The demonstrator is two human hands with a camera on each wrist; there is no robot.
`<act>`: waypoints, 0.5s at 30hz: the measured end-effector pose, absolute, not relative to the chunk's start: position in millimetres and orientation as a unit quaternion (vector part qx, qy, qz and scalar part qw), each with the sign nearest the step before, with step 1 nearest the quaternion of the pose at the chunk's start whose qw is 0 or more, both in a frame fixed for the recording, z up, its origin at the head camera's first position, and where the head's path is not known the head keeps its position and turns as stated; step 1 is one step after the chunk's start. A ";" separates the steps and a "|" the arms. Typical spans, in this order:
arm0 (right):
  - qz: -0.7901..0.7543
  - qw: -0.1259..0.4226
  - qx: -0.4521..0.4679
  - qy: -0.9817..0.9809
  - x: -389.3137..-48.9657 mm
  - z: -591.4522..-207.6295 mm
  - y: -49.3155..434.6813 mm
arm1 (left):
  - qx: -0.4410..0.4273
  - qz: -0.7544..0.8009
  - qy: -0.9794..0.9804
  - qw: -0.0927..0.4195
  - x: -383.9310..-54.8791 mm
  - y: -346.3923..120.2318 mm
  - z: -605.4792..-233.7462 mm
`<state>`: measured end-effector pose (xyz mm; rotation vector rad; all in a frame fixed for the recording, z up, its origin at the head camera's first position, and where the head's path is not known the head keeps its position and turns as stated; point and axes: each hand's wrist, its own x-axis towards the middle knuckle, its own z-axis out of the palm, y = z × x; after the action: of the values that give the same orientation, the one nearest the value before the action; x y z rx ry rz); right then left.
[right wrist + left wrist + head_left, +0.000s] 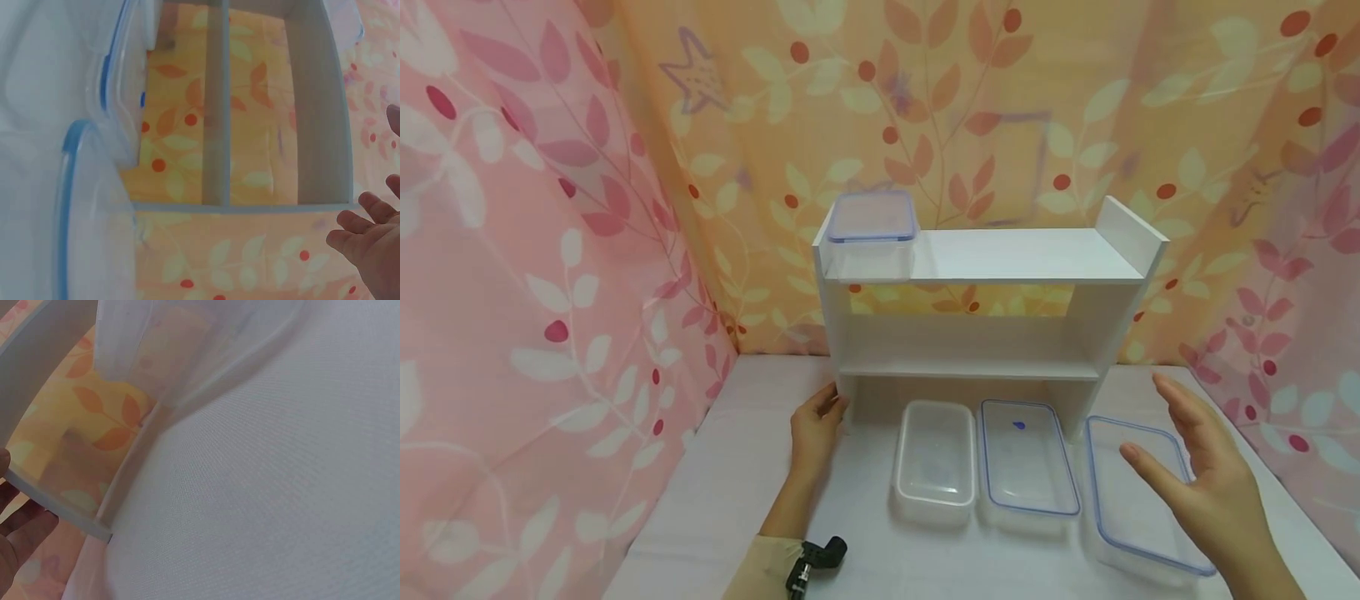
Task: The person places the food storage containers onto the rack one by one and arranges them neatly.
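A white two-tier shelf (970, 348) stands on the table. My left hand (815, 433) grips the lower front edge of its left side panel; in the left wrist view the fingers (31, 531) lie on one side of that panel and the thumb tip on the other. My right hand (1217, 492) is held up with fingers spread and nothing in it, overlapping the rightmost blue-rimmed clear container (1135, 475) in the head view. A clear container with a blue-edged lid (871, 217) sits on the shelf's top board at the left end.
In front of the shelf, a clear container with a whitish rim (936, 454) stands beside a blue-rimmed one (1028, 458). White cloth covers the table (722, 492). Floral curtains (760, 100) hang behind and on both sides.
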<state>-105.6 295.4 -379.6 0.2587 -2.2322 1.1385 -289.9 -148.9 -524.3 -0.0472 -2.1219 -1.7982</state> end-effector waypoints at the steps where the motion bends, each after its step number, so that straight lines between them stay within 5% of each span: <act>1: 0.431 0.303 0.097 -0.844 -103.8 -381.4 298.2 | -0.017 -0.636 -0.751 0.179 -289.6 -148.7 -523.7; 15: 0.407 0.283 0.082 -0.865 -81.1 -415.5 336.3 | -0.016 -0.634 -0.755 0.168 -274.2 -144.4 -500.8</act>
<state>-81.1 336.3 -415.5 0.2193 -2.3150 1.0900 -274.2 -144.4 -500.8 -0.0445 -2.1460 -1.8033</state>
